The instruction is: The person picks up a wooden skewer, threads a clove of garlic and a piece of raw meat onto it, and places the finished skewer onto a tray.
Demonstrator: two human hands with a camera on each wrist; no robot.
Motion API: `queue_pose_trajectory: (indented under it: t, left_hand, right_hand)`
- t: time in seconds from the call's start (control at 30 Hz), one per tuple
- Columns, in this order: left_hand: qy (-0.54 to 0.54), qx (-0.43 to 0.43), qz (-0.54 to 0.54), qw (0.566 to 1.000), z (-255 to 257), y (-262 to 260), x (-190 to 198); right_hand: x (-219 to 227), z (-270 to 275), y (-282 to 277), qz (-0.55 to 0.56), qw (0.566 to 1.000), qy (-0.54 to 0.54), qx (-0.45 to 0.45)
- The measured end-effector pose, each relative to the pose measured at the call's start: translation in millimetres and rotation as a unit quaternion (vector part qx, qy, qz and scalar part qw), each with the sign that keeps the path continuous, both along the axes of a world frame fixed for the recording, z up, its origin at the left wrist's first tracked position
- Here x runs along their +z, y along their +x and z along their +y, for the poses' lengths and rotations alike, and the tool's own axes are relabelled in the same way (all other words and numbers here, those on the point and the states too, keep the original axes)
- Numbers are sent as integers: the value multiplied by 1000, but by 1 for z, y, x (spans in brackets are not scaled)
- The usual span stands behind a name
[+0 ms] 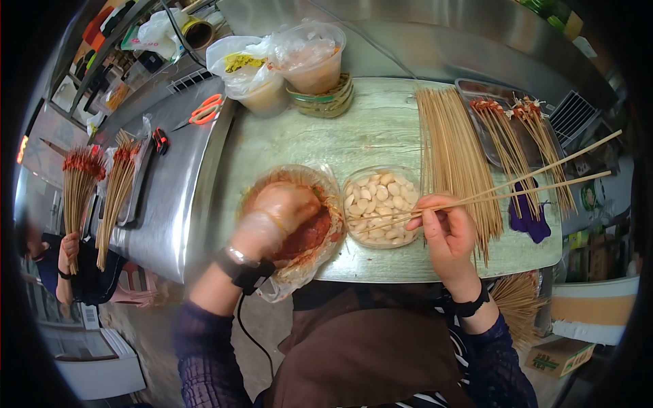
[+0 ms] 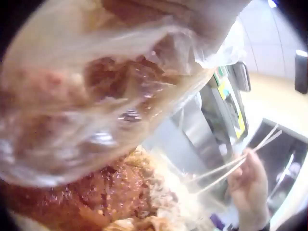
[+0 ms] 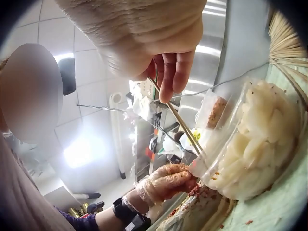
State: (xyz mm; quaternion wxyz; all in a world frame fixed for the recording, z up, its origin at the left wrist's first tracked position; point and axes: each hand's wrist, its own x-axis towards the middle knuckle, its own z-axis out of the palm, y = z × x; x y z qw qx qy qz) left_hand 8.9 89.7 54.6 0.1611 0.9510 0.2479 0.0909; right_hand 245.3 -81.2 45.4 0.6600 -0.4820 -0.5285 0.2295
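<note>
My left hand, in a clear plastic glove smeared red, is over a plastic-lined bowl of red marinated meat; its fingertips are hidden in the head view. In the right wrist view the gloved left hand is bent toward the bowl's edge. My bare right hand pinches two thin wooden skewers between thumb and fingers. Their near ends cross over a clear tub of pale, flat, bean-like pieces, which stands right beside the meat bowl.
A row of bare skewers lies right of the tub, beside a tray with loaded skewers and a purple cloth. Bagged tubs stand at the back. Left are orange scissors and another person's hand holding loaded skewers.
</note>
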Motion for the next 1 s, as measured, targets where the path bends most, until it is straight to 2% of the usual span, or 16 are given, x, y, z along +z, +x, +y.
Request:
queue_pose_trajectory:
  t: [0.07, 0.1, 0.17, 0.2, 0.27, 0.3, 0.33, 0.43, 0.47, 0.57, 0.67, 0.77, 0.8, 0.93, 1.0]
  left_hand:
    - [-167, 101, -128, 972, -2, -14, -4]
    - [-231, 149, -173, 946, -2, -20, -4]
    - [-352, 241, -261, 866, -3, -32, -5]
    - [-380, 253, -275, 846, -4, -39, -3]
    - [-213, 247, -189, 926, -9, -54, -7]
    - [-126, 240, -142, 952, -11, -61, -9]
    - [-57, 237, -161, 956, -13, -67, -10]
    - [62, 262, -76, 960, -12, -80, -3]
    - [65, 272, -10, 960, -13, -83, 3]
    - [93, 305, -12, 948, -6, -90, -1]
    - [229, 314, -49, 920, -3, -84, 1]
    - [95, 180, -50, 978, -9, -79, 3]
    - [130, 168, -1, 977, -9, -77, -3]
    - [151, 189, 84, 967, -11, -65, -3]
    - [132, 192, -14, 972, -6, -71, -13]
  right_hand:
    - [0, 0, -1, 3, 1000, -5, 6]
    - [0, 1, -2, 2, 1000, -9, 11]
    - [-1, 3, -5, -7, 1000, -15, 16]
    - [-2, 3, -5, -14, 1000, -16, 15]
    - [-2, 3, -6, -18, 1000, -20, 13]
    - [-1, 2, -6, -15, 1000, -22, 11]
    - [0, 1, -7, -13, 1000, -25, 9]
    - [-2, 0, -9, -8, 1000, -23, -3]
    - [0, 0, -10, -7, 1000, -28, 0]
    - [3, -1, -14, -1, 999, -45, 4]
    - [7, -2, -15, -6, 998, -63, 15]
    - [10, -2, -16, -9, 997, -72, 19]
    - [10, -2, -16, -9, 997, -74, 18]
    - [15, -4, -18, 0, 996, -91, 24]
    - [15, -6, -20, 18, 992, -114, 45]
